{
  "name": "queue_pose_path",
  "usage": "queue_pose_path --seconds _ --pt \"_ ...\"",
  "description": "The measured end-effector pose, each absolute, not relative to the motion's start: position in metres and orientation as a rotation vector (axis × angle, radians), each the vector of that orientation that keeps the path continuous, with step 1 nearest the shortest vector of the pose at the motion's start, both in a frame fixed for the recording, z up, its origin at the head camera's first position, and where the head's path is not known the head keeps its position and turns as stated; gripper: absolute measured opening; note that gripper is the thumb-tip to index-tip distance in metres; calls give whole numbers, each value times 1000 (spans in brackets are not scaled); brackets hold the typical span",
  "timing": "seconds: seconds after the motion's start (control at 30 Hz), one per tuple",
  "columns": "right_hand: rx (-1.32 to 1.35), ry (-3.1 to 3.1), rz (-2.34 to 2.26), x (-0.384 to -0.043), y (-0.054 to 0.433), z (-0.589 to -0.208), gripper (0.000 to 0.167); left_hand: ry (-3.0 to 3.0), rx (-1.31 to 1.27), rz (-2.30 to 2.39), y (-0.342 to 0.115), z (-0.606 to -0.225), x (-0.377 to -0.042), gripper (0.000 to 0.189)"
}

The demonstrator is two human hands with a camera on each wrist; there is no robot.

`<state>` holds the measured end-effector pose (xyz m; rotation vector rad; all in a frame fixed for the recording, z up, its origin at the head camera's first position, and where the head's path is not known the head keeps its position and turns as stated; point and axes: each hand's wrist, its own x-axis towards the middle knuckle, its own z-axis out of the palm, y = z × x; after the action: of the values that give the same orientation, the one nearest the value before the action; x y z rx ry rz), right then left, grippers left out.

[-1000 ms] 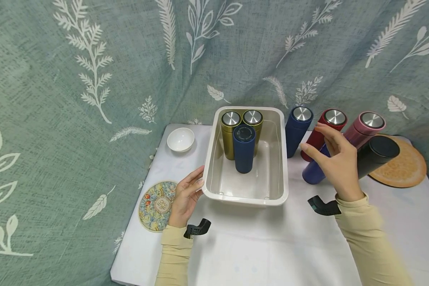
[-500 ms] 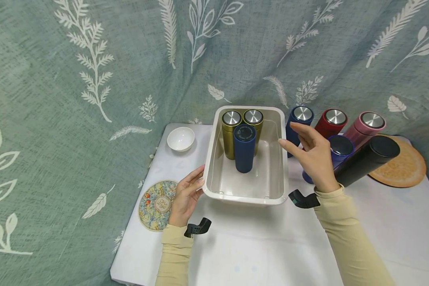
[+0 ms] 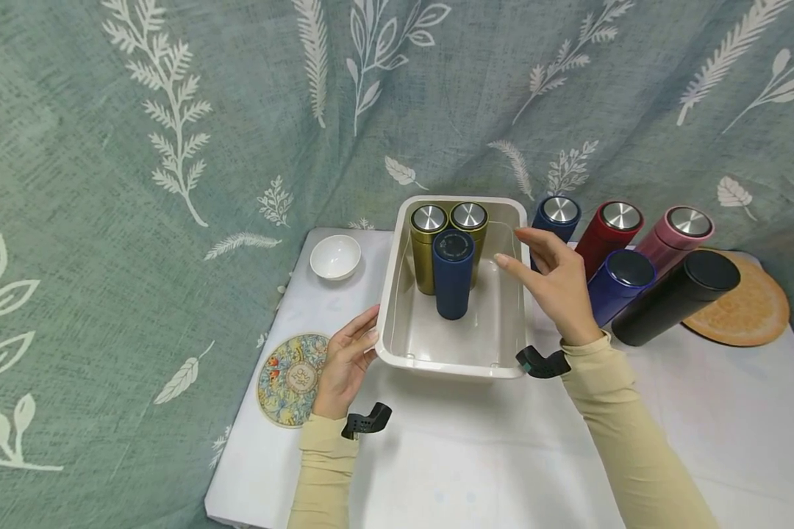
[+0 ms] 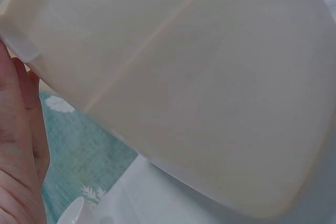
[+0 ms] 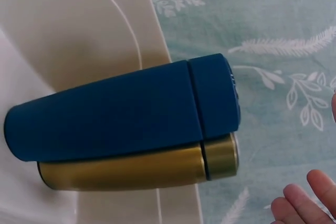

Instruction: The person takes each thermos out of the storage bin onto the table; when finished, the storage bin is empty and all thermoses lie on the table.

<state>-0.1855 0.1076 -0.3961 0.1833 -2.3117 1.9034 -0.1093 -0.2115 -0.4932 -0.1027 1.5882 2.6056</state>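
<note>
A cream plastic bin (image 3: 430,342) holds two gold thermos flasks (image 3: 423,258) and a dark blue thermos flask (image 3: 453,283), upright toward its far left. My left hand (image 3: 344,365) rests against the bin's left side, fingertips and thumb right at the rim; in the left wrist view its fairly straight fingers touch the outside below the rim. Over the bin's right edge, my right hand (image 3: 559,283) holds nothing, thumb and fingers spread apart in a C shape. The right wrist view shows the blue flask (image 5: 110,114) in front of a gold one (image 5: 131,171).
Right of the bin stand a navy flask (image 3: 559,213), a red flask (image 3: 602,239), a pink flask (image 3: 671,235), a purple-blue flask (image 3: 615,286) and a black flask (image 3: 668,301). An orange-slice mat (image 3: 754,308), white bowl (image 3: 334,258) and patterned round mat (image 3: 287,382) lie around.
My right hand has moved left, from in front of the standing flasks to over the bin's right edge, its fingers still spread. My left hand stays at the bin's rim.
</note>
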Motion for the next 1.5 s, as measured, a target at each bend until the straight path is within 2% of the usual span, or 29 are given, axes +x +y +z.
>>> queue_pose_path --seconds 0.9,1.5 --pt "168 -2389 1929 -201 81 -419 57 1560 -109 2614 -212 -492 -108 54" --pt "234 -2423 1986 -207 70 -426 67 1561 -120 2607 -212 -491 -109 54"
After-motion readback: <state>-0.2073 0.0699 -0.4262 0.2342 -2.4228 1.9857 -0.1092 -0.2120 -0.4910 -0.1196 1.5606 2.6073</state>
